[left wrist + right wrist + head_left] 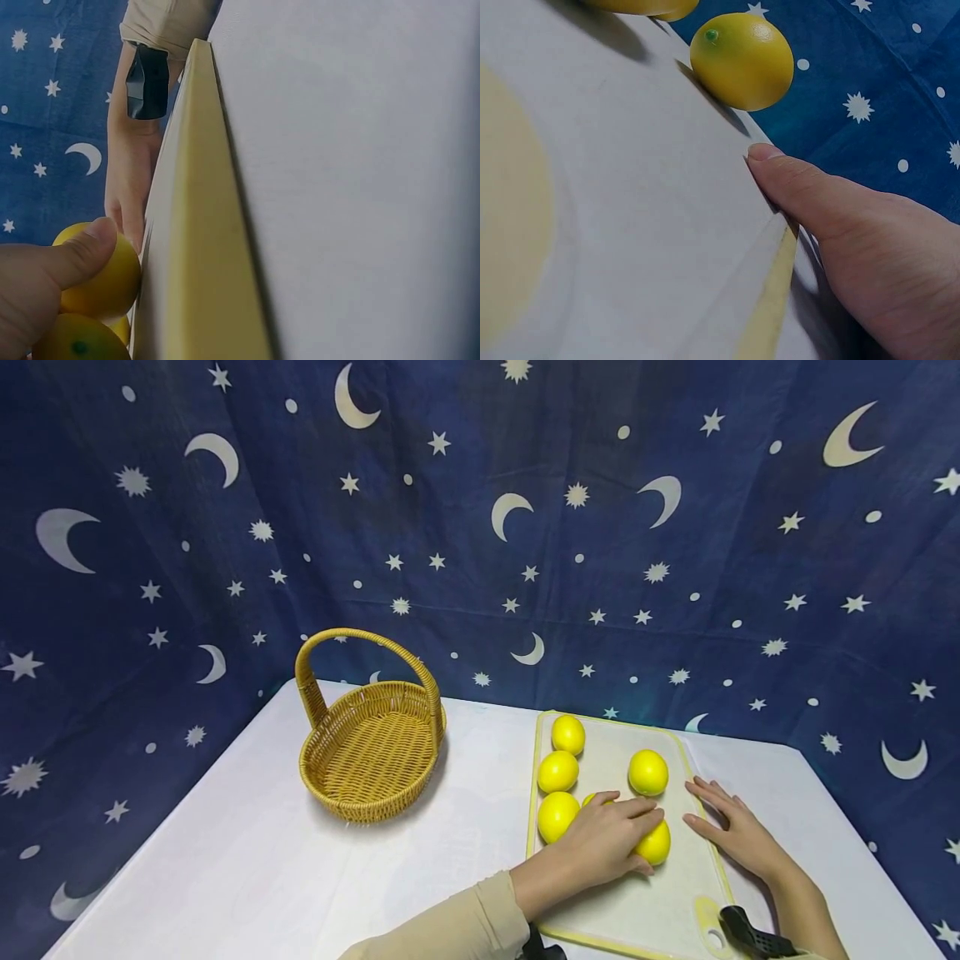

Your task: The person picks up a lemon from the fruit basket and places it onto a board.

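Observation:
Several yellow lemons lie on a white cutting board (622,902) with a yellow rim. My left hand (603,843) reaches over the board and grips the nearest right-hand lemon (655,843), its thumb laid along the fruit in the left wrist view. Beneath that hand another lemon (591,799) is mostly hidden. Three lemons form a column along the board's left side, the front one (558,817) beside my left hand. A single lemon (648,772) sits farther back. At the board's right edge, my right hand (738,835) has its fingers extended and holds nothing.
A wicker basket (367,806) with a tall arched handle stands at the left of the white table (247,868), with no fruit inside. A dark blue curtain (465,527) with moons and stars hangs behind. The board's handle hole (715,937) is near my right wrist.

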### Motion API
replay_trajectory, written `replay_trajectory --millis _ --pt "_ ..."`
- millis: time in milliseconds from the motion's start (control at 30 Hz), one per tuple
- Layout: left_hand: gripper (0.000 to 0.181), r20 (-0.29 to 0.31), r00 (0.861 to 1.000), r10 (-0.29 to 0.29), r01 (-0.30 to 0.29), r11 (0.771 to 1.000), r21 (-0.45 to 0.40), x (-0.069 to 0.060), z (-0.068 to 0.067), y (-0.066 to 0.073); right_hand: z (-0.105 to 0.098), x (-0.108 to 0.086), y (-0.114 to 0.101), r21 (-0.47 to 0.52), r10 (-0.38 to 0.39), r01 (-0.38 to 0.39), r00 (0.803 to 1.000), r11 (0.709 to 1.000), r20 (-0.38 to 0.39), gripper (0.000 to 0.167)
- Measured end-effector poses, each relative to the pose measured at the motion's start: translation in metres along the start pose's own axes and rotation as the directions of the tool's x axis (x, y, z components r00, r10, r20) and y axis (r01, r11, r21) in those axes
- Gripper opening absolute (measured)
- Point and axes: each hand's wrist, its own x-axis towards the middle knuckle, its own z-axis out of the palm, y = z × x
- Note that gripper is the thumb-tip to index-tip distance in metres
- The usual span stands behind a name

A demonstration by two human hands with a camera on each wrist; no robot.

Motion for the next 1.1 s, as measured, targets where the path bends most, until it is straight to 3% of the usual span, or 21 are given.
replay_trajectory --millis 167,600,933,1100 --pt "0.073 -0.004 1.0 -0.012 0.012 1.0 0.006 -0.0004 -0.0004 0.0013 0.0005 0.0004 0.0005 -0.006 0.002 -0.002 1.0 1.0 -0.003 0.069" --pt "0.072 -0.013 0.993 -0.116 0.116 0.993 -0.028 -0.0012 -0.002 0.0045 -0.0001 0.0004 -0.0008 -0.001 0.004 -0.004 1.0 1.0 -0.003 0.069" --pt "0.071 -0.035 0.994 -0.103 0.106 0.991 0.086 -0.0016 -0.0009 0.0047 0.0015 -0.0006 0.0016 -0.004 -0.011 0.011 1.0 1.0 -0.014 0.068" --pt "0.071 -0.033 0.994 -0.103 0.106 0.99 0.096 -0.0024 -0.0005 0.0051 0.0022 0.0 0.0021 -0.006 -0.002 0.002 1.0 1.0 -0.009 0.069"
